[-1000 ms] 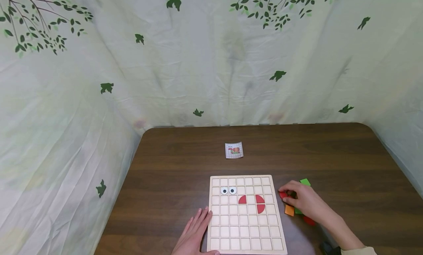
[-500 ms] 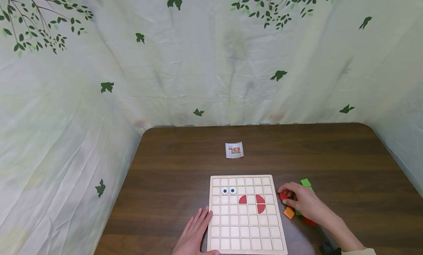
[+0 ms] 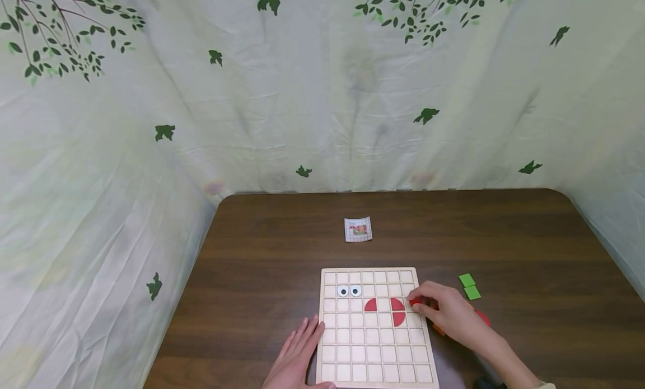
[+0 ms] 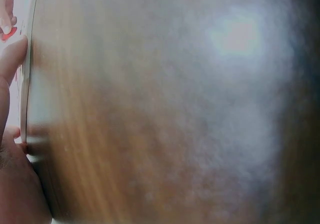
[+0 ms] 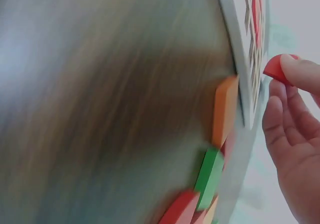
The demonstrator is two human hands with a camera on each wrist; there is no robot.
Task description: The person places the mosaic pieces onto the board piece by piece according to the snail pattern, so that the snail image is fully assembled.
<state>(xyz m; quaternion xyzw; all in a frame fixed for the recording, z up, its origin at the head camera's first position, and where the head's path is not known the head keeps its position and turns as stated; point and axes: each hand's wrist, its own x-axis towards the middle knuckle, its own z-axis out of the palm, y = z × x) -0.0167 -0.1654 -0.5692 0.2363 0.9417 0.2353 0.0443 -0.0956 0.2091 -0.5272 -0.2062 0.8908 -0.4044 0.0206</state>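
Observation:
A pale wooden grid board (image 3: 342, 355) lies flat on the table. Two round eye tiles (image 3: 349, 291) and several red quarter-circle tiles (image 3: 398, 319) sit in its cells. My left hand (image 3: 296, 355) rests against the board's left side, fingers straight, thumb by the near edge. Over the board's right edge, my right hand (image 3: 445, 313) pinches a red quarter-circle tile (image 5: 278, 68) between thumb and fingers. In the right wrist view that tile is held above the board's surface. Only part of the left hand shows in the left wrist view.
Right of the board lie two green tiles (image 3: 472, 293), an orange tile (image 5: 225, 109), another green tile (image 5: 209, 176) and a red one (image 5: 180, 209), partly hidden by the right hand in the head view. A small gridded picture card (image 3: 358, 230) lies beyond the board.
My right hand has lifted a red tile from the loose pieces and moved left to the board's right edge. The orange tile was turned earlier. My left hand stays put.

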